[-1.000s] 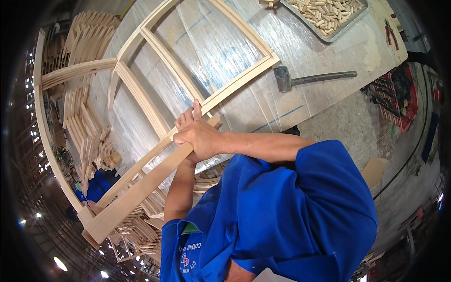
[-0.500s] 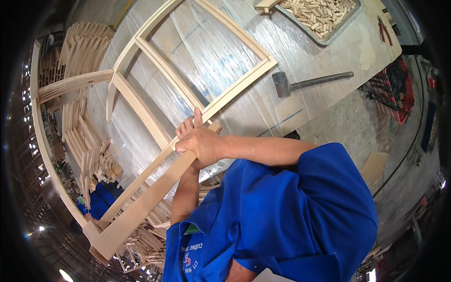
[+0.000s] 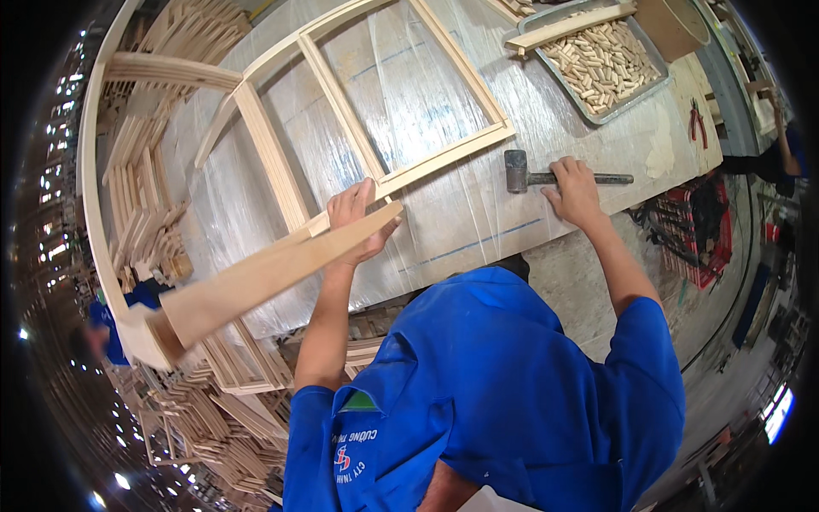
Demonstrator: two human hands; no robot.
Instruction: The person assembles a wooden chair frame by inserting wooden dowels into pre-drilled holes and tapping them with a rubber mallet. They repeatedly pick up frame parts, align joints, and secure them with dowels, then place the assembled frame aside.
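A pale wooden frame with several crossbars, shaped like part of a chair, lies partly over the worktable and reaches past its left side. My left hand is closed around the frame's near rail, where a broad tapered wooden piece joins the frame. That piece slants to the lower left and covers part of the palm. Farther right, my right hand grips the handle of a black mallet lying on the table. Its fingers lap over the handle near the head, with the thumb on the near side.
The plastic-covered worktable holds a metal tray of wooden dowels, a wooden strip across it, and red-handled pliers. Stacked wooden parts stand left. A red crate sits right. People appear at both sides.
My right hand has left the wooden piece beside my left hand and moved right onto the mallet handle. The tapered piece has swung upward in view. My left hand keeps its hold.
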